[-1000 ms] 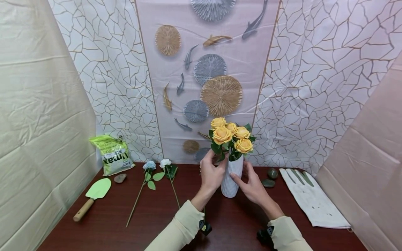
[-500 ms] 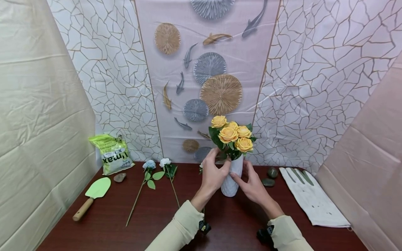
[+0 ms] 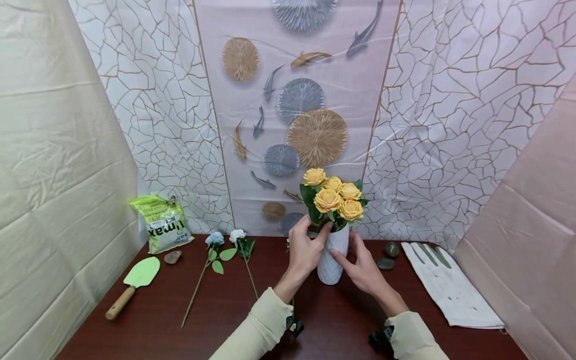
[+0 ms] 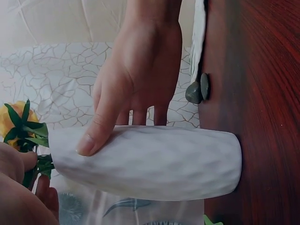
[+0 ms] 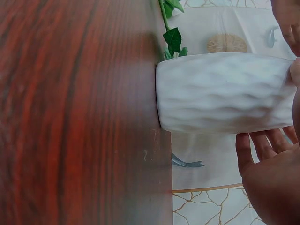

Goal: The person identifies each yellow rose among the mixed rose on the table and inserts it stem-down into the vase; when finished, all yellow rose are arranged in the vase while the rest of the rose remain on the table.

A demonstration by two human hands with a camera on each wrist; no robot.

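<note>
A white textured vase stands upright on the dark red-brown table, with several yellow roses in its mouth. My right hand holds the vase from the right, its thumb across the front and the other fingers behind, as the left wrist view shows. At the vase's rim, my left hand pinches the green stems below the blooms. Thumb and fingertips meet around those stems in the left wrist view. The right wrist view shows the vase's base touching the table.
To the left lie a blue flower and a white flower, a green trowel, a stone and a green bag. Dark stones and a white glove lie right. Another stem lies behind the vase.
The front yellow rose has shifted right and closer to the other blooms. My left fingers have moved slightly toward the vase's mouth. The right hand and the vase have stayed put.
</note>
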